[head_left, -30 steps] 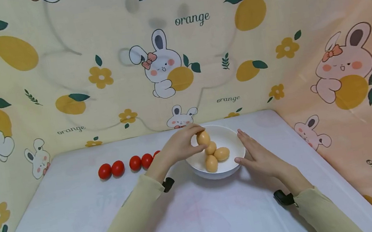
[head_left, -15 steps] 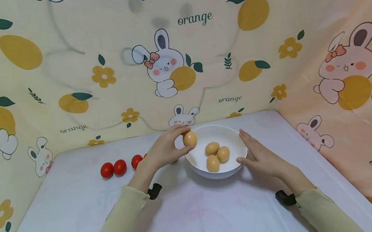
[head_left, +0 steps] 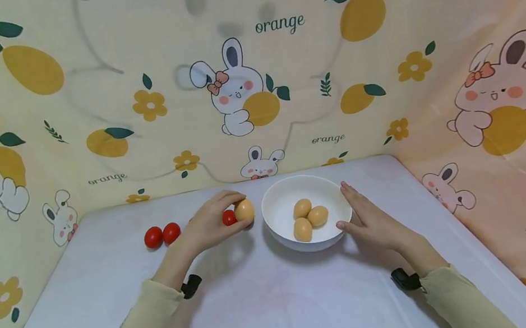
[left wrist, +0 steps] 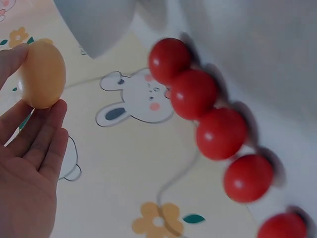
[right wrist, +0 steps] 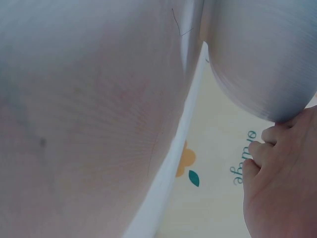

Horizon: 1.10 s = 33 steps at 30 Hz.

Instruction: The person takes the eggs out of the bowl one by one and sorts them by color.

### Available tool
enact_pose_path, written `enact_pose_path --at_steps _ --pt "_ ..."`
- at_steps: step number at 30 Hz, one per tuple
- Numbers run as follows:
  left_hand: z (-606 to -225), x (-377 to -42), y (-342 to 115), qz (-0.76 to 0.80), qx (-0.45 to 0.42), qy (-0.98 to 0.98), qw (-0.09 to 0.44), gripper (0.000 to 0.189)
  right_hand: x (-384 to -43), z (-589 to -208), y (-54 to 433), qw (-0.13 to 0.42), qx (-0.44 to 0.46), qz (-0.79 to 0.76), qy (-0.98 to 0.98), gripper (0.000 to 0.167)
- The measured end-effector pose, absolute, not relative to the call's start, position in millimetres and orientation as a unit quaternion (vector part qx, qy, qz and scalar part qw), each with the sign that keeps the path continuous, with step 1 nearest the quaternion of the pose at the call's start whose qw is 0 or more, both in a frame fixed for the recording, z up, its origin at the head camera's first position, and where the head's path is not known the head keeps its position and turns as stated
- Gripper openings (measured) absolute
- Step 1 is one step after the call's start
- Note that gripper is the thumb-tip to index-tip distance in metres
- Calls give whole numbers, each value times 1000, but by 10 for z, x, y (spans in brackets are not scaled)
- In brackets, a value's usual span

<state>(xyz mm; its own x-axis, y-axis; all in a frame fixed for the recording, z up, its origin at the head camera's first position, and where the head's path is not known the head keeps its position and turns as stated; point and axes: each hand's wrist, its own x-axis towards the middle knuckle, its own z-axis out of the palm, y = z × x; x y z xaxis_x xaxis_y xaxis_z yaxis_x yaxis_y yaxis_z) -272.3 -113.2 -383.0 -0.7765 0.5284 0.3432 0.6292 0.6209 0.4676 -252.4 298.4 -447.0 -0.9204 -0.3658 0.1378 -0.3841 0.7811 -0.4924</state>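
Observation:
My left hand (head_left: 208,223) pinches a brown egg (head_left: 244,210) between thumb and fingertips, held to the left of the white bowl (head_left: 325,191). In the left wrist view the egg (left wrist: 43,74) stands upright in the fingers, apart from the row of smooth red balls like small tomatoes (left wrist: 220,133). Three more brown eggs (head_left: 318,216) lie together at the bottom of the bowl. My right hand (head_left: 376,223) rests on the bowl's right side, fingers straight along its outer wall and thumb near the rim. The right wrist view shows those fingers (right wrist: 267,144) touching the wall.
Two red balls (head_left: 154,237) show left of my left hand, and another (head_left: 228,217) shows behind the held egg. My hand hides the others in the head view. A printed cloth wall (head_left: 316,110) rises behind the white-covered table (head_left: 284,308).
My left hand has carried the egg out of the bowl and to the left, beside the red balls. My right hand has stayed against the bowl.

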Motion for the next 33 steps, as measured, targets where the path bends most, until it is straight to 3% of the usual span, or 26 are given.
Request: enact_pose_path --at_steps 33 --pt "-4270 -2212 -2523 -252 -235 -935 78 55 -2539 -4490 2997 19 200 269 -942 95"
